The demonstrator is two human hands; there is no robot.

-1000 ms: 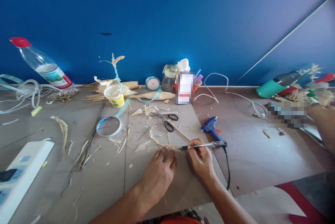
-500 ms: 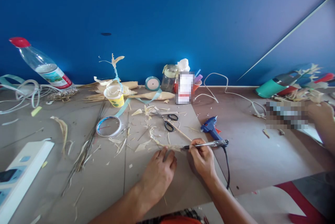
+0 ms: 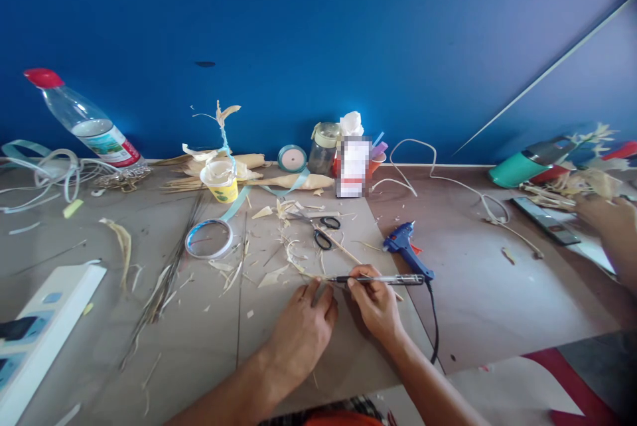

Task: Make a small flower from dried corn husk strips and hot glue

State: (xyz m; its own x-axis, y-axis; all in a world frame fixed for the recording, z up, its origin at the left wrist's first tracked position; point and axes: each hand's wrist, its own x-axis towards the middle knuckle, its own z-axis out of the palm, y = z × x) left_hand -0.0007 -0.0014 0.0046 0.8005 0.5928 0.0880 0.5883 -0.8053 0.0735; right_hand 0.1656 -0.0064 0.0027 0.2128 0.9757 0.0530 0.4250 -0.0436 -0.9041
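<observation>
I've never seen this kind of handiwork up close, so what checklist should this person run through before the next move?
1. Right hand gripping the pen: ok.
2. Left hand down at the worktop, near the pen's tip: ok.
3. Scissors clear of both hands: ok, they lie farther back.
4. Worktop free of loose scraps: not ok, they are scattered about.
5. Glue gun cool: cannot tell.
6. Co-worker's hand well apart: ok, it is off to the right.
</observation>
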